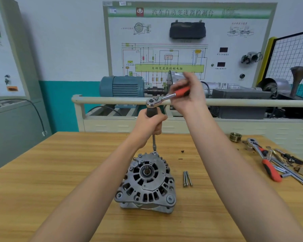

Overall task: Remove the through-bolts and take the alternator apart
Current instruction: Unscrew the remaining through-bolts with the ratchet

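The left hand [151,125] gripped the extension bar [154,143] upright; the right hand [191,92] held the ratchet [164,98] handle. The alternator [145,182] stood on the table [59,172], the bar's tip on its far rim. Three removed through-bolts [187,179] lay just right of the alternator.

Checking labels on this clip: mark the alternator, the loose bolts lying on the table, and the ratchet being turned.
alternator [148,182], head view, on its top housing face beside the shaft.
loose bolts [187,179], head view, mid-shank of the middle bolt.
ratchet [153,103], head view, on its metal head.
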Demonstrator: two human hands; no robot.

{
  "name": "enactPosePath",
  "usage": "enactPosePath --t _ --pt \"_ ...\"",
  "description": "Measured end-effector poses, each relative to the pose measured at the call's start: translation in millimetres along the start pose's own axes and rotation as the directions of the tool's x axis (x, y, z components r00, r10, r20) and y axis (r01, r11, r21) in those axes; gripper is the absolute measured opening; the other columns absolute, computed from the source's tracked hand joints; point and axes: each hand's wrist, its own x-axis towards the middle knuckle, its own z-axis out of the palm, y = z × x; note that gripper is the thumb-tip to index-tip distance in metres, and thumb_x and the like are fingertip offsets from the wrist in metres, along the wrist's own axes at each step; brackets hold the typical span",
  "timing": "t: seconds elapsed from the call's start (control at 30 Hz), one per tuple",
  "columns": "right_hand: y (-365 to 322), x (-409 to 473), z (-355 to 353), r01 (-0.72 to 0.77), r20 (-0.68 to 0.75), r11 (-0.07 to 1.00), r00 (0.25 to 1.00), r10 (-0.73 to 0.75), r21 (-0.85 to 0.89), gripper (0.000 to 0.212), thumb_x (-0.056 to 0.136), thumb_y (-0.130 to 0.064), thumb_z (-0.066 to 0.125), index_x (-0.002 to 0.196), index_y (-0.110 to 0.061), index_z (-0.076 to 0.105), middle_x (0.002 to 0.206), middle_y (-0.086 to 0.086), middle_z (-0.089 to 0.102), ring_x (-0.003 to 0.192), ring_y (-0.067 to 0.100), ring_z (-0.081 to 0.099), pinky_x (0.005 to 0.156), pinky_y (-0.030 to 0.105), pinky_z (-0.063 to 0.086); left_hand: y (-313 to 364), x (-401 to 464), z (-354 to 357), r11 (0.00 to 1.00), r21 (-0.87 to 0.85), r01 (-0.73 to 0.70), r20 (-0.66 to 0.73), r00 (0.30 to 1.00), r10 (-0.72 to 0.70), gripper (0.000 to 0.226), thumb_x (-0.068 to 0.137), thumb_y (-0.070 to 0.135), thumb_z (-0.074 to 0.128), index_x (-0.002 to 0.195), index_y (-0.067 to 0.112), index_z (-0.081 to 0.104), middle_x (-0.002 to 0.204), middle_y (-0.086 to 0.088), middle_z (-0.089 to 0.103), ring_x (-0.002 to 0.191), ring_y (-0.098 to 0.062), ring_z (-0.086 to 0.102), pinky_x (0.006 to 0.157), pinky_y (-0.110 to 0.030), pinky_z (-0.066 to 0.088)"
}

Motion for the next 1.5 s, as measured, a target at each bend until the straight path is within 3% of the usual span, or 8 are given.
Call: enactPosePath --t 0.2,0.4,0.7,0.87,1.03,1.27,1.4,1.5 --pt "27.5 -71.1 -25.0 0.507 0.279 0.854 0.842 -0.461 -0.119 0.043 0.084 0.001 0.051 0.046 -0.019 0.044 0.049 -0.003 0.037 0.047 0.014 0.038 0.052 0.026 0.04 -3.3 1.9 5.7 1.0 -0.006 -0.004 -0.164 0.986 0.003 0.037 0.087 -0.005 0.05 0.059 0.015 0.037 0.042 0.006 0.029 0.035 -0.01 0.022 0.039 -0.018 0.023" --pt "63.0 -88.1 -40.8 0.909 0.592 0.198 0.392 -0.704 -0.367 0.025 0.08 -0.001 0.056 0.056 -0.007 0.049 0.063 0.013 0.052 0.058 0.035 0.051 0.057 0.046 0.044 -4.2 0.5 9.1 0.997 0.082 -0.014 -0.282 0.959 0.037 0.038 0.085 -0.003 0.054 0.057 0.017 0.04 0.034 0.014 0.042 0.032 0.0 0.037 0.037 -0.014 0.034" --pt "5.1 -29.1 -10.7 0.231 0.034 0.973 0.972 -0.231 -0.018 0.052 0.087 -0.002 0.039 0.039 -0.02 0.032 0.041 -0.006 0.025 0.035 0.01 0.025 0.037 0.018 0.028 3.9 -1.5 -9.8 0.991 0.11 -0.072 0.045 0.997 0.067 0.041 0.084 -0.006 0.057 0.052 0.015 0.043 0.041 0.002 0.034 0.036 -0.016 0.032 0.042 -0.022 0.031" --pt "-4.7 2.1 0.4 -0.071 -0.044 0.997 0.997 0.07 -0.023 0.042 0.088 -0.004 0.043 0.053 -0.019 0.027 0.039 -0.007 0.026 0.03 0.007 0.024 0.033 0.014 0.024 13.8 -0.6 -4.9 0.991 0.097 -0.093 0.138 0.987 0.079 0.042 0.083 -0.004 0.06 0.05 0.017 0.046 0.041 0.0 0.037 0.038 -0.018 0.036 0.047 -0.024 0.037" --pt "7.2 -20.2 -2.5 0.16 -0.055 0.987 0.986 -0.159 0.005 0.041 0.089 -0.003 0.041 0.056 -0.02 0.025 0.04 -0.008 0.022 0.032 0.007 0.02 0.032 0.017 0.022 8.3 0.1 1.9 1.0 -0.004 0.016 -0.003 1.0 -0.016 0.047 0.082 -0.011 0.051 0.048 0.019 0.037 0.041 0.005 0.029 0.036 -0.011 0.019 0.04 -0.018 0.02" --pt "62.3 -91.6 -37.2 0.783 0.341 0.579 0.622 -0.705 -0.228 0.037 0.082 0.006 0.05 0.052 -0.016 0.047 0.055 0.001 0.046 0.054 0.02 0.046 0.061 0.034 0.045 8.1 -0.4 12.3 0.997 0.066 0.031 -0.305 0.952 -0.01 0.042 0.085 -0.004 0.054 0.054 0.016 0.035 0.041 0.006 0.031 0.038 -0.009 0.023 0.04 -0.02 0.021" --pt "81.5 -98.6 -53.8 0.948 0.673 0.102 0.287 -0.681 -0.301 0.027 0.081 0.003 0.055 0.057 -0.006 0.044 0.067 0.011 0.051 0.065 0.021 0.053 0.067 0.033 0.047 3.6 -2.4 16.5 0.996 0.034 0.086 -0.292 0.954 -0.073 0.023 0.096 0.005 0.041 0.076 0.013 0.046 0.079 -0.005 0.054 0.063 -0.014 0.048 0.057 -0.019 0.043" --pt "73.2 -98.1 -59.3 0.956 0.69 0.032 0.235 -0.685 -0.293 0.027 0.08 0.003 0.056 0.057 -0.006 0.045 0.067 0.009 0.053 0.064 0.025 0.055 0.061 0.04 0.047 4.3 -3.8 18.2 0.998 0.041 0.055 -0.226 0.973 -0.044 0.033 0.092 0.001 0.042 0.064 0.017 0.046 0.072 -0.003 0.05 0.063 -0.017 0.042 0.057 -0.025 0.039"
